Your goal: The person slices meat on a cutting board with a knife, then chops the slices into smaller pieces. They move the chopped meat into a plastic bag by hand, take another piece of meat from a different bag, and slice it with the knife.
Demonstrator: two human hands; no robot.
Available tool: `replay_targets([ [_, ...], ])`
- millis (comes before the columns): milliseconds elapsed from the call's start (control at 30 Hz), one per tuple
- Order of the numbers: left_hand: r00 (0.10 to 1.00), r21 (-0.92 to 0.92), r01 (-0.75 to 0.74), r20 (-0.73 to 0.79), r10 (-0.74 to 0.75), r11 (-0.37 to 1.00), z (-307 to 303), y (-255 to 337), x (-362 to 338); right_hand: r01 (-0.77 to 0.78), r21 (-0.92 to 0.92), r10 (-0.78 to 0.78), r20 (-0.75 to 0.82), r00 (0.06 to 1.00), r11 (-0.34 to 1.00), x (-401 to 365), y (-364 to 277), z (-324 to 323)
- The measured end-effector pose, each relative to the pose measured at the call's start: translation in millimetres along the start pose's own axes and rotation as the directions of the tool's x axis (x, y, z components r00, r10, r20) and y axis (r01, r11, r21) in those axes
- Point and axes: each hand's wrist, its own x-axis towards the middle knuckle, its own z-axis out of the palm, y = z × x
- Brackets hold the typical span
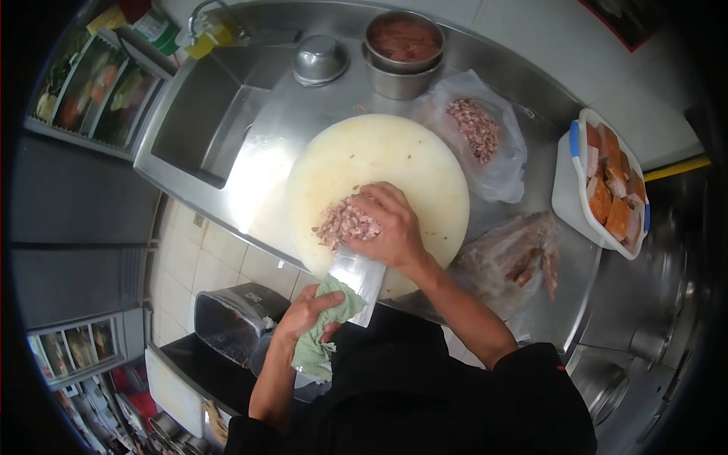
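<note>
Nearest to the body, the left hand (307,311) has its fingers clenched around a green cloth (322,345). The cloth wraps the handle end of the cleaver (360,277). The handle itself is hidden, so I cannot tell how firm the grip on it is. The flat blade lies at the near rim of the round cutting board (394,159), and part of it reaches past the counter (280,121) edge.

Just beyond the blade, the right hand (390,227) lies on the pile of chopped meat (341,224). Its fingers are curved and released, touching the meat but grasping nothing.

I think the main danger is the blade: these fingers are just beside it, and a slip of the cloth could turn the steel against them. The pile also sits near the near rim of the board, so some bits could fall over the counter edge.

The far half of the board is bare and gives open room. To the right, a bag of meat pieces (516,258) and a bag of chopped meat (478,129) lie close to the rim. Farther away stand the metal bowls (403,45), and the sink (205,121) is at the far left.
</note>
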Motion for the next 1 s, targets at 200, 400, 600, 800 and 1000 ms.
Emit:
replay_targets([
  [200,1.0,0.046,-0.02,0.007,0.02,0.999,38.6,33.3,11.4,-0.046,0.021,0.046,-0.037,0.998,0.999,25.3,9.5,-42.6],
  [400,0.998,0.175,-0.021,0.061,0.01,0.984,103.0,79.4,64.1,0.005,-0.143,-0.026,-0.144,0.989,0.99,49.2,63.6,-114.5],
  [600,0.986,0.269,-0.045,0.169,-0.001,0.962,155.6,114.7,152.7,-0.113,-0.165,0.079,-0.201,0.976,0.98,76.2,173.8,-135.7],
  [800,0.996,0.13,0.081,0.014,-0.084,0.988,145.9,121.8,163.0,-0.299,-0.4,0.32,-0.014,0.947,0.867,90.3,247.0,-100.0],
  [1000,0.987,0.053,0.16,-0.038,-0.158,0.986,146.6,141.7,135.2,-0.287,-0.333,0.344,0.126,0.93,0.898,98.5,269.0,-101.0],
])
